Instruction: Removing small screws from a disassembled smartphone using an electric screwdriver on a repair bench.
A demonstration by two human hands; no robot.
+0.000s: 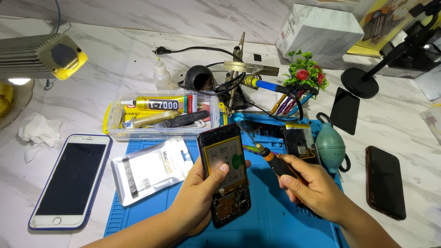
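Opened smartphone (226, 174) gripped in left hand (202, 193) fingers, thumb across battery; long axis near vertical, top pointing away. Screwdriver (271, 158) pinched in right hand (312, 188) fingers, metal tip aimed left, beside phone's right edge. Underneath: blue rubber mat (271, 220) on marble table (395, 119).
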